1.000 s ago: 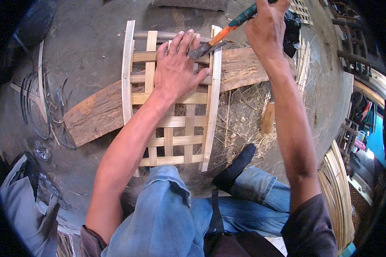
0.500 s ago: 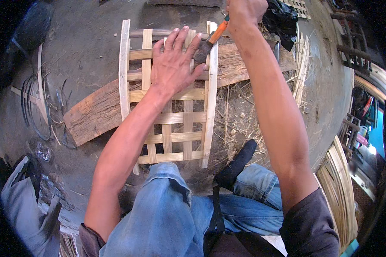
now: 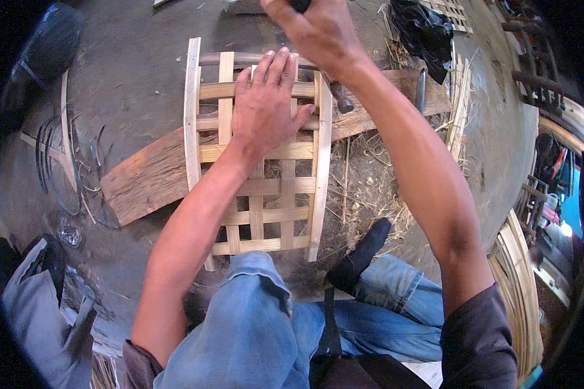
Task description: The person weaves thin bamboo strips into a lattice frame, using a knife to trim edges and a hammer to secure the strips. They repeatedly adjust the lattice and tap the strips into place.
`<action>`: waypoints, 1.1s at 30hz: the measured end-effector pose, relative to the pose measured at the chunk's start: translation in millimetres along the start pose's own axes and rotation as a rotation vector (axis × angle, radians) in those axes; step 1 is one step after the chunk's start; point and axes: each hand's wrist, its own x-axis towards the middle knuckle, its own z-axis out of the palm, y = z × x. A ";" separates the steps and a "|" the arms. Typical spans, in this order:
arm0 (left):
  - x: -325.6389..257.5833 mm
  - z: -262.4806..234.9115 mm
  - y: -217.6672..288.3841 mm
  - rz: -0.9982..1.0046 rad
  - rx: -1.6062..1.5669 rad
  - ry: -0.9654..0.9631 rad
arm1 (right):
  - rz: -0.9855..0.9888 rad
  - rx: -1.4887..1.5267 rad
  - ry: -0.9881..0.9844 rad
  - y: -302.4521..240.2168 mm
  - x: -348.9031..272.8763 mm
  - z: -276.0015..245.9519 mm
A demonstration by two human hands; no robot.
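Note:
A woven panel of pale wooden or bamboo strips [image 3: 302, 186], held between two long side strips, lies in front of me with its near end by my knee. My left hand [image 3: 266, 104] rests flat on its far part, fingers stretched out and thumb apart. Beyond the panel's far right corner, my right hand [image 3: 321, 32] is closed round a hammer. The hammer's head [image 3: 344, 99] shows below my right wrist, just right of the right side strip. Most of its handle is hidden by my hand and forearm.
A rough wooden plank [image 3: 146, 175] lies slantwise under the panel. On it at right is a pointed grey metal tool [image 3: 421, 91]. Near it lie a black plastic bag [image 3: 422, 32] and thin strips [image 3: 459, 110]. Shavings [image 3: 383, 188] litter the ground by my foot. Bent strips [image 3: 48, 155] lie left.
My right hand has swung left and the hammer head has moved right and down, off the panel's side strip. My left hand stays flat on the panel. The view has shifted slightly.

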 end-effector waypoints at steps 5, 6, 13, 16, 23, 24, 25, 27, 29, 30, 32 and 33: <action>0.5 2.8 0.6 0.008 -0.015 0.054 | 0.172 0.055 0.115 26.4 28.8 -9.5; 1.3 3.3 1.0 0.009 -0.013 0.048 | 0.066 -0.036 0.166 36.6 34.3 -5.1; -4.9 4.3 -7.2 -0.038 0.049 -0.010 | 0.586 -0.149 -0.254 33.2 80.1 28.7; 3.5 0.4 5.8 -0.027 0.018 0.009 | 0.753 -0.094 -0.300 41.9 89.2 21.5; 1.8 2.0 10.7 -0.011 -0.034 0.039 | 0.223 -0.434 -0.408 139.3 142.4 98.3; -1.4 2.4 7.3 -0.016 -0.042 0.020 | 0.280 -0.330 -0.342 128.6 142.4 102.4; -9.6 -4.2 -8.5 -0.042 -0.014 -0.002 | 0.500 -0.071 -0.321 72.2 130.5 97.1; -3.2 -7.7 -4.7 -0.036 -0.052 0.005 | 0.400 -0.002 -0.129 33.7 121.5 44.0; -0.6 -4.7 -2.3 -0.034 -0.100 0.009 | 0.407 -0.038 0.048 -42.9 84.3 -14.5; 6.7 -2.0 6.6 -0.025 -0.116 0.017 | 0.374 -0.040 0.107 -44.0 72.8 -43.5; -2.1 -0.3 -0.6 -0.052 -0.061 -0.018 | 0.321 0.138 0.174 -27.4 39.9 -59.7; -2.7 -1.6 0.1 -0.065 -0.041 -0.055 | 0.294 0.238 0.197 -19.9 18.8 -68.2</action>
